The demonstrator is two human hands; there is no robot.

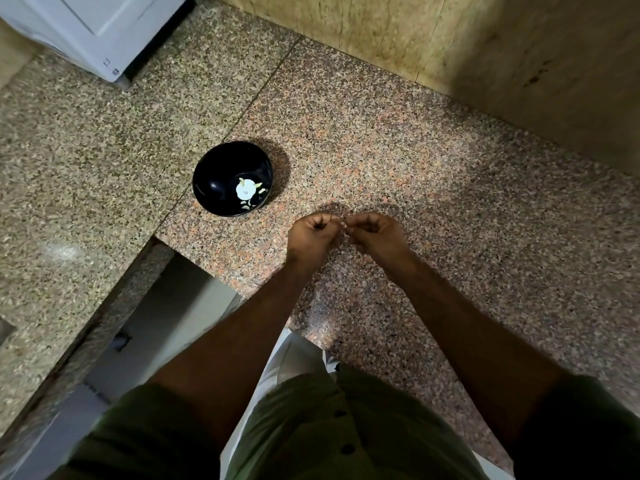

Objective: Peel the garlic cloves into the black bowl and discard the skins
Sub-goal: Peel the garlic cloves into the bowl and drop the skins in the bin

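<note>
A black bowl (221,174) stands on the speckled granite counter (381,140). Inside it lie a white garlic bulb piece (245,190) and a few small pale cloves or skins. To the bowl's right, my left hand (311,237) and my right hand (379,235) meet above the counter, fingers curled. Between their fingertips they pinch a small pale garlic clove (344,224), mostly hidden by the fingers.
A white appliance (100,29) stands at the back left. A yellowish wall (485,46) runs along the back right. The counter's edge cuts in at the lower left, with a gap (166,306) below it.
</note>
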